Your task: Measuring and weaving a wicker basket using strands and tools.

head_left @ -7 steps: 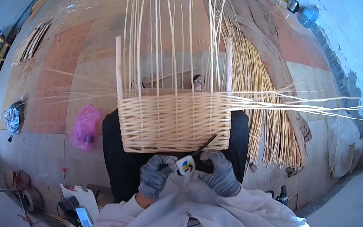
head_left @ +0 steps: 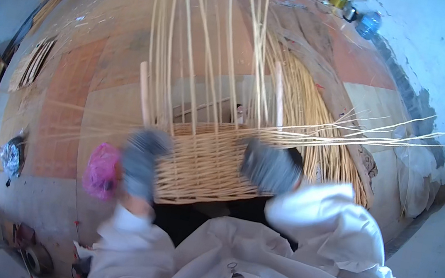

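Note:
A half-woven wicker basket point(head_left: 203, 165) rests at my lap, its woven side toward me. Long pale stakes point(head_left: 191, 44) rise from its rim, between two thicker peeled sticks point(head_left: 279, 92) at the corners. Loose rod ends point(head_left: 377, 139) stick out to the right. My left hand point(head_left: 144, 162), in a grey glove, is at the basket's left side. Against the right part of the weave is my right hand point(head_left: 272, 168), gloved alike. Motion blurs both hands, so their fingers and any grip cannot be made out.
A thick bundle of rods point(head_left: 311, 110) lies on cloth at the right. To the left are a pink plastic bag point(head_left: 102, 170), a silver-and-dark bag point(head_left: 12, 155) and slatted wood point(head_left: 37, 63). A blue water jug point(head_left: 369, 25) stands by the far right wall.
Both hands have moved up and apart from the basket's lower edge to its sides. The small white object with a dark pointed end between them is no longer visible. The basket sits slightly lower.

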The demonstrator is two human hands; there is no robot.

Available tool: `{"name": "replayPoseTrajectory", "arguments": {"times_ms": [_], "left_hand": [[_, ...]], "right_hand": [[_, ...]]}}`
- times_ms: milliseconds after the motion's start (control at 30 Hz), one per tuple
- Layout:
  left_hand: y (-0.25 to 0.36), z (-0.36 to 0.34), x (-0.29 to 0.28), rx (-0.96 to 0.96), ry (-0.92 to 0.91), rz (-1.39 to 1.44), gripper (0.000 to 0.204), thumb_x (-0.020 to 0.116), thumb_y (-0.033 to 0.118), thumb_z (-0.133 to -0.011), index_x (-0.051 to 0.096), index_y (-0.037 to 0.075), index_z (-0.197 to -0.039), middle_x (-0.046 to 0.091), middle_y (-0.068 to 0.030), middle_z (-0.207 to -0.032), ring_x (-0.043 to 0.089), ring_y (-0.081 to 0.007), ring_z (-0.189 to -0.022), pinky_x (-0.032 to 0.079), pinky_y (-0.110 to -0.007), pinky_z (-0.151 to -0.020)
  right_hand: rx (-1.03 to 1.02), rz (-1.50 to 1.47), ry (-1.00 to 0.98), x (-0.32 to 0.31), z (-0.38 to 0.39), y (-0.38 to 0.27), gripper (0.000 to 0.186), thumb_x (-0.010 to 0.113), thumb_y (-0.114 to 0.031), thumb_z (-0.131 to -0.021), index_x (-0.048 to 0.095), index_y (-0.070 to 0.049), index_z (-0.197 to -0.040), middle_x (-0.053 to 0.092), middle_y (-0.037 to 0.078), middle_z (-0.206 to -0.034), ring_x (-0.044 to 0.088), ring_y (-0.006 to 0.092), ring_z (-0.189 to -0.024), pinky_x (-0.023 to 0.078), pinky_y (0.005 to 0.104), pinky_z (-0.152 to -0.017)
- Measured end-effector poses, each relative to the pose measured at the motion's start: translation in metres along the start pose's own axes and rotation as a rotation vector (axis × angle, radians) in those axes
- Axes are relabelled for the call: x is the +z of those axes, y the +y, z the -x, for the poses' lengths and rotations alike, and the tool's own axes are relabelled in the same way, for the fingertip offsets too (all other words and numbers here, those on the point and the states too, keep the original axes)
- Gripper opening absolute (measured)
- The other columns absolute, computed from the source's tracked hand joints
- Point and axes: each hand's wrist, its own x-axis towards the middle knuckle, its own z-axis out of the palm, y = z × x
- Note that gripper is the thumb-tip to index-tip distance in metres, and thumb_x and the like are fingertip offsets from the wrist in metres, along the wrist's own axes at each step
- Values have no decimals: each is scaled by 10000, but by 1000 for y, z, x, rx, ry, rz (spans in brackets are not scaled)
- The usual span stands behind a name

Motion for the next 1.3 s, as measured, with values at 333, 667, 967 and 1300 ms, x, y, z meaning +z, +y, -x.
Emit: {"name": "replayPoseTrajectory", "arguments": {"times_ms": [333,667,967,1300], "left_hand": [[-43,-211,-87,-418,68,-633,250,676,323,-762,611,84,-731,533,-16,-570,476,-100,-431,383,-227,-391],[-70,-246,-139,-480,151,-815,436,653,441,-756,625,39,-921,586,-90,-733,549,-169,-669,456,-284,-587],[-83,-244,-140,-364,159,-368,517,680,391,-747,569,11,-1079,613,-103,-863,552,-178,-692,469,-284,-613],[-47,-235,-95,-263,223,-709,279,658,308,-775,646,33,-821,578,-50,-621,520,-118,-475,437,-238,-421]], "right_hand": [[-191,134,-308,-129,-139,318,174,607,-259,-799,644,-90,-782,621,79,-660,588,169,-623,459,331,-574],[310,124,-212,-108,-134,268,412,571,-476,-768,657,-74,-750,599,117,-626,562,252,-561,442,378,-578],[259,192,-141,-108,-129,260,375,598,-468,-759,655,-99,-784,603,95,-650,573,215,-610,447,330,-618],[359,186,-170,-104,-129,246,380,583,-468,-745,684,-104,-790,640,134,-752,604,300,-680,462,387,-643]]}}
